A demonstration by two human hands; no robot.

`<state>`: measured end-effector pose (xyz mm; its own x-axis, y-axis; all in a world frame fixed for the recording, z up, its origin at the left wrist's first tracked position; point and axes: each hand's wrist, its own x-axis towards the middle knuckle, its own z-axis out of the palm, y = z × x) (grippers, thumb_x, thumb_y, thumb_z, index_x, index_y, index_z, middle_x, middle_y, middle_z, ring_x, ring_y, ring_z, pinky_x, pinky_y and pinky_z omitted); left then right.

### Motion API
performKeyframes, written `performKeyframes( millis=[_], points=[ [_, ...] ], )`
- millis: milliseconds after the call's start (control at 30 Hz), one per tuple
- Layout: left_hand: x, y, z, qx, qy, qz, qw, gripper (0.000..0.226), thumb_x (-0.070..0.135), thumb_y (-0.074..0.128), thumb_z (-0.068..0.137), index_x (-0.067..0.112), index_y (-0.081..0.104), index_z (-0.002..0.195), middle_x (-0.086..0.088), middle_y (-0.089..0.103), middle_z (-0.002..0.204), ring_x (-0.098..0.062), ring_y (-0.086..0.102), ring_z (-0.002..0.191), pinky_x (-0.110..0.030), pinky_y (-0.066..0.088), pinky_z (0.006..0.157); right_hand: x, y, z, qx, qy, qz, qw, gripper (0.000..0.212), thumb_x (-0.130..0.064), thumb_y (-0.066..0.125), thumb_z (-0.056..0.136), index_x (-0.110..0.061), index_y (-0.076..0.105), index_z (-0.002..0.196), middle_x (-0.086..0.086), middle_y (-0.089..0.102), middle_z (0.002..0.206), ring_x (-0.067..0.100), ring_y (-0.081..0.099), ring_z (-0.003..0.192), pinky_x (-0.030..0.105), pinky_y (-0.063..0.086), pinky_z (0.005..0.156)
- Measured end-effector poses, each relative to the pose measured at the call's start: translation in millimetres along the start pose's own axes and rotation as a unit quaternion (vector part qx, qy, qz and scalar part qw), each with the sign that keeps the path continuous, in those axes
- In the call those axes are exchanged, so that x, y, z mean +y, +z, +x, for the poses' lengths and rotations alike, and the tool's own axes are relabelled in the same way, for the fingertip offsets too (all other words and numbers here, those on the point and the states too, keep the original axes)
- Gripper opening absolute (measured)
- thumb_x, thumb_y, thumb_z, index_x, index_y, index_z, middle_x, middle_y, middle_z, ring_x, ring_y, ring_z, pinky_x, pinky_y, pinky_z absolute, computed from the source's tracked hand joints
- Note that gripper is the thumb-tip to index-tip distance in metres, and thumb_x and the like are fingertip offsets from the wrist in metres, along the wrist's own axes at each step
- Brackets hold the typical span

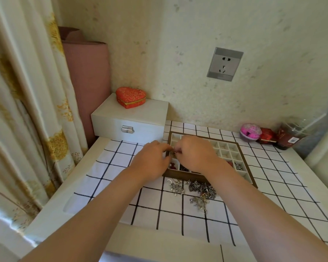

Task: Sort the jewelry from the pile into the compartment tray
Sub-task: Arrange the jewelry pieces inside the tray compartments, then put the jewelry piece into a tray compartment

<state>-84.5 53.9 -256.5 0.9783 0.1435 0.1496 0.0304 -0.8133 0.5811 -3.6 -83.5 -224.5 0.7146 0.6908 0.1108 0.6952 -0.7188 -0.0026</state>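
Observation:
A brown-framed compartment tray [240,154] with white cells lies on the checked cloth. Some near cells hold red and dark pieces, and one at the right holds silver chain [239,166]. A pile of silver jewelry [197,190] lies on the cloth just in front of the tray. My left hand [151,161] and my right hand [195,154] meet over the tray's left side, and their fingertips pinch a small metal jewelry piece [173,152] between them. The hands hide the cells beneath.
A white jewelry box [129,120] with a red heart-shaped box [131,97] on top stands at the back left. Pink and red small containers [250,132] and a dark jar [290,137] sit at the back right. A curtain hangs at the left.

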Motion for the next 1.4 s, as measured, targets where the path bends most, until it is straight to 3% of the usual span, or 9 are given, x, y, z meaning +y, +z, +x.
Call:
performKeyframes(
  millis=[100, 233, 333, 500, 600, 833, 1033, 1200, 1400],
  points=[
    [4.9, -0.1, 3.8, 0.039, -0.025, -0.075, 0.996, 0.032, 0.026, 0.054, 0.099, 0.031, 0.059, 0.13, 0.006, 0.058, 0.124, -0.012, 0.055, 0.109, -0.026, 0.047, 0.089, 3.7, -0.7, -2.6, 0.022, 0.044, 0.155, 0.987, 0.021, -0.026, 0.062, 0.094, -0.026, 0.077, 0.08, -0.006, 0.072, 0.077, 0.014, 0.065, 0.066, 0.028, 0.054, 0.061],
    [13.2, -6.5, 7.9, 0.075, -0.099, -0.256, 0.959, 0.019, 0.022, 0.057, 0.098, 0.027, 0.065, 0.116, 0.008, 0.068, 0.11, -0.01, 0.064, 0.097, -0.02, 0.047, 0.078, 8.0, -10.0, -3.9, 0.074, 0.122, 0.444, 0.885, 0.01, -0.017, 0.072, 0.09, -0.023, 0.08, 0.093, -0.018, 0.069, 0.066, -0.009, 0.061, 0.055, 0.009, 0.045, 0.056],
    [19.1, -13.0, 6.0, 0.063, -0.139, -0.378, 0.913, 0.008, 0.022, 0.065, 0.094, 0.024, 0.071, 0.099, 0.003, 0.075, 0.096, -0.013, 0.072, 0.082, -0.02, 0.052, 0.064, 6.2, -13.9, -6.3, 0.078, 0.118, 0.494, 0.858, 0.011, -0.012, 0.079, 0.084, -0.016, 0.079, 0.093, -0.015, 0.07, 0.067, -0.011, 0.056, 0.048, 0.006, 0.041, 0.051],
    [14.4, -14.2, 5.9, 0.113, -0.109, -0.312, 0.937, 0.006, 0.023, 0.069, 0.091, 0.027, 0.072, 0.086, 0.006, 0.074, 0.083, -0.01, 0.07, 0.068, -0.025, 0.055, 0.065, 4.5, -9.7, -4.0, 0.057, 0.085, 0.446, 0.889, 0.014, -0.019, 0.076, 0.088, -0.027, 0.075, 0.1, -0.009, 0.074, 0.09, -0.014, 0.059, 0.056, 0.019, 0.045, 0.065],
    [9.9, -16.5, 8.0, 0.139, -0.07, -0.172, 0.973, 0.007, 0.028, 0.071, 0.089, 0.034, 0.07, 0.085, 0.016, 0.069, 0.08, 0.003, 0.062, 0.076, -0.017, 0.047, 0.069, 6.7, -11.2, -5.0, 0.054, 0.06, 0.403, 0.912, 0.016, -0.021, 0.07, 0.091, -0.032, 0.075, 0.102, -0.013, 0.071, 0.094, -0.017, 0.056, 0.059, 0.018, 0.041, 0.066],
    [4.3, -12.0, 11.2, 0.098, -0.054, -0.143, 0.983, 0.01, 0.032, 0.07, 0.089, 0.03, 0.071, 0.099, 0.018, 0.067, 0.088, 0.0, 0.063, 0.089, -0.021, 0.049, 0.079, 9.6, -15.4, -10.4, 0.061, 0.02, 0.228, 0.971, 0.004, -0.035, 0.076, 0.085, -0.034, 0.076, 0.089, -0.019, 0.071, 0.088, -0.004, 0.063, 0.082, 0.024, 0.051, 0.073],
    [-1.2, -9.4, 6.6, 0.066, -0.009, 0.028, 0.997, 0.025, 0.028, 0.055, 0.099, 0.032, 0.061, 0.123, 0.01, 0.064, 0.116, -0.01, 0.056, 0.104, -0.03, 0.05, 0.085, 11.5, -1.5, -9.4, 0.048, 0.043, 0.104, 0.992, 0.009, -0.037, 0.07, 0.09, -0.034, 0.078, 0.093, -0.017, 0.055, 0.098, 0.006, 0.057, 0.088, 0.025, 0.038, 0.069],
    [-3.4, -4.7, 3.1, 0.007, 0.027, 0.061, 0.998, 0.033, 0.033, 0.05, 0.1, 0.033, 0.054, 0.133, 0.003, 0.056, 0.125, -0.017, 0.051, 0.116, -0.037, 0.049, 0.092, 12.7, -0.7, -4.5, 0.012, 0.013, 0.043, 0.999, 0.02, -0.031, 0.061, 0.096, -0.031, 0.077, 0.085, -0.007, 0.056, 0.099, 0.014, 0.061, 0.08, 0.025, 0.038, 0.056],
    [-1.8, -1.8, 3.0, -0.005, 0.028, 0.052, 0.998, 0.031, 0.038, 0.049, 0.1, 0.032, 0.058, 0.129, 0.002, 0.055, 0.123, -0.016, 0.049, 0.116, -0.037, 0.049, 0.092, 7.3, -2.2, -5.9, 0.068, 0.06, 0.072, 0.993, 0.011, -0.037, 0.069, 0.091, -0.028, 0.075, 0.094, -0.008, 0.062, 0.1, 0.012, 0.064, 0.086, 0.03, 0.053, 0.071]
  ],
)
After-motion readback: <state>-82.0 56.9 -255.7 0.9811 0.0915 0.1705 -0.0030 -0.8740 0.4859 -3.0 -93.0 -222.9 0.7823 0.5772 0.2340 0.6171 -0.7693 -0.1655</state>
